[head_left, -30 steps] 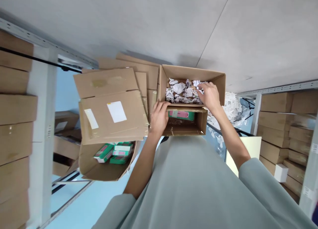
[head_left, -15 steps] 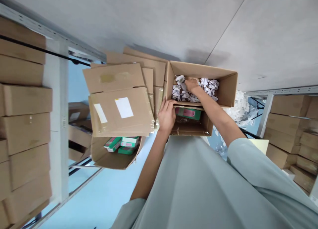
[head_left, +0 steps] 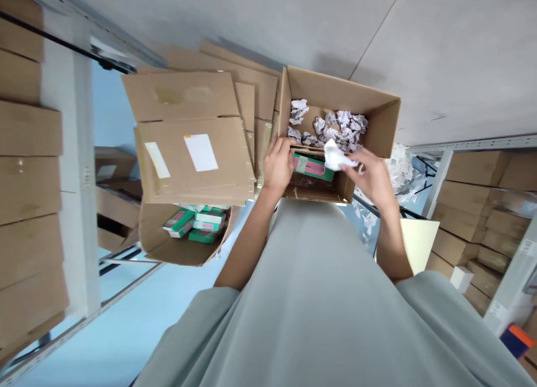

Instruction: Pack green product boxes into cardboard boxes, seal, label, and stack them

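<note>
Beyond the fingers of the left hand (head_left: 278, 166) and the right hand (head_left: 372, 177), we see a broad grey surface (head_left: 251, 18). Left of the left fingers, we note a stack of flattened cardboard sheets (head_left: 193, 185). Just past the fingers of both hands: an open carton (head_left: 335, 90), crumpled paper (head_left: 344, 127) scattered along its bottom. Left fingers lie close together, bent at the carton's near left corner; whether they grip, we cannot tell. Below and left of them, partly under the sheets, we find a second box (head_left: 168, 247) with green packs (head_left: 195, 225) inside. Between the two hands, near side of the carton, we record a smaller box (head_left: 314, 192). Right of the right fingers, a white paper heap (head_left: 400, 171). Within the smaller box, right of the left fingertips, we spot a green-and-pink pack (head_left: 308, 164). Smallest: a crumpled paper piece (head_left: 335, 155), pinched between right thumb and fingers, above where carton and smaller box meet.
</note>
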A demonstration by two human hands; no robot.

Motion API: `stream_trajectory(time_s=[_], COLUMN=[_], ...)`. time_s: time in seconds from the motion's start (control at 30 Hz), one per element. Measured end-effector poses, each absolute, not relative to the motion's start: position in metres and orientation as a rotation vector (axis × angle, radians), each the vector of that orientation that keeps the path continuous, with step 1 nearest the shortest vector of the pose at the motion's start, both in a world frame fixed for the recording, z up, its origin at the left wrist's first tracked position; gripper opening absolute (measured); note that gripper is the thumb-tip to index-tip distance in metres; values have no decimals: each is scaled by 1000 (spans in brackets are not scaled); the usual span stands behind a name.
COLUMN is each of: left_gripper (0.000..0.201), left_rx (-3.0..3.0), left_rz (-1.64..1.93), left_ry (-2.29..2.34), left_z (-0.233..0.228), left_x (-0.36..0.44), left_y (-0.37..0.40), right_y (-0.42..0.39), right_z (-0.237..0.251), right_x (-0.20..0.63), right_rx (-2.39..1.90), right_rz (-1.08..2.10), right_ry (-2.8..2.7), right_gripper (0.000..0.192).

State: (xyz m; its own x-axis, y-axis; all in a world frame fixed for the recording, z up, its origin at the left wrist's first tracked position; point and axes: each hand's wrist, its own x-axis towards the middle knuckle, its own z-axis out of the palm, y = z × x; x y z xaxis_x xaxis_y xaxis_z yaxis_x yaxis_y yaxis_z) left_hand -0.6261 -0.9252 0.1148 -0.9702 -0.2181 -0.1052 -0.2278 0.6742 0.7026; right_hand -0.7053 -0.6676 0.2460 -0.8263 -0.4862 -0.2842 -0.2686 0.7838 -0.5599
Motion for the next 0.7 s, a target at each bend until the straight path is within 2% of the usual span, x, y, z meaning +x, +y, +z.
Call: stream_trajectory(time_s=[0.1, 0.2, 0.37, 0.47, 0.57, 0.7], left_gripper=[31, 29, 27, 28, 28, 29], left_rx=[-390, -400, -419, -452, -472, -479], left_rz=[1179, 1149, 1160, 1169, 1156, 1157], left_ry=[2883, 2908, 2895, 2881, 2881, 2875], left_z=[114, 112, 109, 110, 110, 109], left_x=[-626, -626, -626, -627, -627, -626], left_y=[-924, -924, -924, -924, -923, -924], right_y=[-657, -661, -666, -678, -709, -758], right_z=[239, 224, 217, 189, 134, 70], right_x=[-656, -641, -704, -777, -839, -868], right_rx=[-463, -414, -512, -577, -668, -692], right_rz=[-784, -755, -779, -531, -150, 174], right_ry=[2461, 2461, 2593, 2614, 2435, 2220], right_gripper=[19, 16, 24, 28, 36, 51])
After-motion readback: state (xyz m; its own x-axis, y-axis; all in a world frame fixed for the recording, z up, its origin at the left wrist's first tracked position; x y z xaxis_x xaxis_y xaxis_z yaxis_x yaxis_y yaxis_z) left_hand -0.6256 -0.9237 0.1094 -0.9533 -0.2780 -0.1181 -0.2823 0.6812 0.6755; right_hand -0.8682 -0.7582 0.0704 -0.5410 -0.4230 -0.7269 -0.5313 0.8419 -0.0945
